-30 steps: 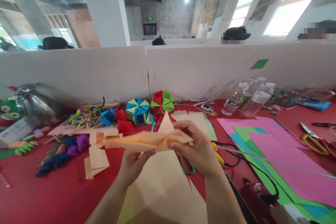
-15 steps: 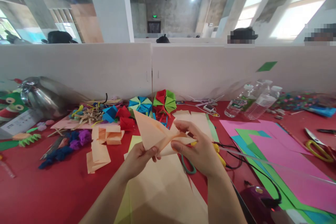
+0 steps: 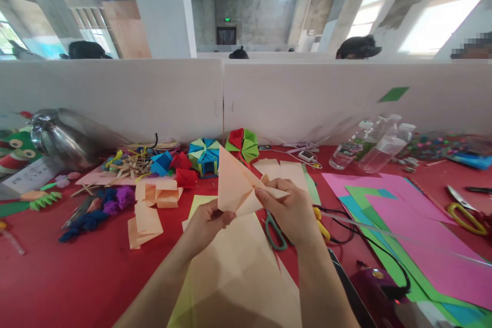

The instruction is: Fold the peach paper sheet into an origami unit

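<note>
A folded peach paper piece (image 3: 236,187) is held up above the red table (image 3: 77,277), its point upward. My left hand (image 3: 205,223) pinches its lower edge from below. My right hand (image 3: 294,210) grips its right tip between thumb and fingers. Beneath both hands lie larger peach paper sheets (image 3: 238,277) over a yellow-green sheet. Several smaller folded peach pieces (image 3: 151,205) rest to the left.
Coloured origami models (image 3: 242,144) stand by the white partition (image 3: 154,97). Green-handled scissors (image 3: 274,233) lie under my right hand, yellow scissors (image 3: 463,212) at far right. Pink and green sheets (image 3: 403,225), plastic bottles (image 3: 369,148), a metal kettle (image 3: 65,138) and a black cable (image 3: 369,251) surround the workspace.
The peach piece has turned from lying flat and long between my hands to standing upright with its point up. Both hands shifted slightly upward.
</note>
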`<state>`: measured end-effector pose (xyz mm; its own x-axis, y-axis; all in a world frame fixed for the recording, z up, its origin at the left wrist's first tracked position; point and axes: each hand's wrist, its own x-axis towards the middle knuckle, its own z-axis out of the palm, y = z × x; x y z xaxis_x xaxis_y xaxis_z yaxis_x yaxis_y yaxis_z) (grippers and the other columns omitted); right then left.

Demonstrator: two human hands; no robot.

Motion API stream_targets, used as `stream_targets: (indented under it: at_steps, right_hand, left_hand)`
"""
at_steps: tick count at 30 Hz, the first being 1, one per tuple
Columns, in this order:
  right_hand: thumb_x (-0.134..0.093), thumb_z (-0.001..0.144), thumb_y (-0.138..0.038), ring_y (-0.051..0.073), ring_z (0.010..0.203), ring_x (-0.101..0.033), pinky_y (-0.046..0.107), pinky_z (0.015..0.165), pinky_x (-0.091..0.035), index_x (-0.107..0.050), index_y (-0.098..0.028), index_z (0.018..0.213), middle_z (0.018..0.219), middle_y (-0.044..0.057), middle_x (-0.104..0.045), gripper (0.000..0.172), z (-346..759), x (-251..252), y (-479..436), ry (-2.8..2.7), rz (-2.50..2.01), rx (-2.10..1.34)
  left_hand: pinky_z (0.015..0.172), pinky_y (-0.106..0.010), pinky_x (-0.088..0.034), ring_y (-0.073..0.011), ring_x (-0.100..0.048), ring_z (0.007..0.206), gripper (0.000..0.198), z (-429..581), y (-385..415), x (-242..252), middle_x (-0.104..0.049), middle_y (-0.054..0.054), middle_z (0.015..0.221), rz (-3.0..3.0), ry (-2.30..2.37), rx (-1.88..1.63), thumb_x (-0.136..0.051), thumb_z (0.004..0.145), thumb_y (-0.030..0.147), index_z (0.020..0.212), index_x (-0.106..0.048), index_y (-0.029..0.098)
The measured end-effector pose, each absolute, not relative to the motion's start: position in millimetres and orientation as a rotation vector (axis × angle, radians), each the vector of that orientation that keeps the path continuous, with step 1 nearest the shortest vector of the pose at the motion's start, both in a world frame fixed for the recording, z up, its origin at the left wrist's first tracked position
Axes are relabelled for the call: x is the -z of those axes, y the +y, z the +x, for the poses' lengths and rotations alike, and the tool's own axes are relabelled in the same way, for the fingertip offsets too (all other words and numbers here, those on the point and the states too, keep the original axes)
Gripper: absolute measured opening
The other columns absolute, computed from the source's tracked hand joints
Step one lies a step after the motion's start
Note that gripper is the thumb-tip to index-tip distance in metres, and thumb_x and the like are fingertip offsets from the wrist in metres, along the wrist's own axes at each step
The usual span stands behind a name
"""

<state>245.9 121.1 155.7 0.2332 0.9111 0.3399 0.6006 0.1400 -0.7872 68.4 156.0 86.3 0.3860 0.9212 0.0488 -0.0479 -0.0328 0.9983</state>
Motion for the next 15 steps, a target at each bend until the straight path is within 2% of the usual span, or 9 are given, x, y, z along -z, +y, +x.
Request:
stream_targets:
  at_steps: [5,7,10,15]
  right_hand:
    - [-0.059,0.074,-0.039,0.014,0.055,-0.049,0.024,0.050,-0.036,-0.054,-0.018,0.062,0.057,-0.002,-0.049,0.025,244.4,-150.9,124.5,-1.438,-1.555,-0.546]
    - [-0.059,0.074,-0.042,0.011,0.051,-0.049,0.023,0.048,-0.037,-0.056,-0.018,0.073,0.066,-0.001,-0.055,0.024,245.3,-149.0,125.9,-1.426,-1.530,-0.621]
    - [-0.062,0.071,-0.043,0.008,0.049,-0.049,0.023,0.048,-0.041,-0.052,-0.018,0.089,0.085,0.002,-0.059,0.032,250.4,-147.6,127.5,-1.417,-1.485,-0.712]
    - [-0.065,0.070,-0.038,0.007,0.045,-0.046,0.020,0.043,-0.038,-0.049,-0.019,0.099,0.070,-0.003,-0.057,0.039,261.5,-147.0,128.4,-1.482,-1.383,-0.867]
  left_hand:
    - [0.058,-0.022,-0.042,-0.0135,-0.057,0.061,0.027,68.2,154.5,-85.9,-0.064,-0.002,0.065,1.281,0.845,-0.895,-0.071,0.067,0.038,0.076,-0.065,0.013]
    - [0.062,-0.025,-0.045,-0.0168,-0.062,0.069,0.030,68.8,154.1,-84.6,-0.068,-0.005,0.073,1.239,0.830,-0.856,-0.070,0.068,0.038,0.083,-0.066,0.012]
    - [0.062,-0.026,-0.048,-0.0191,-0.065,0.071,0.032,69.0,154.7,-83.0,-0.069,-0.008,0.077,1.189,0.817,-0.821,-0.069,0.069,0.037,0.087,-0.066,0.011]
    - [0.060,-0.025,-0.047,-0.0164,-0.062,0.064,0.030,67.2,156.8,-83.9,-0.068,-0.006,0.069,1.190,0.817,-0.862,-0.072,0.065,0.035,0.081,-0.066,0.011]
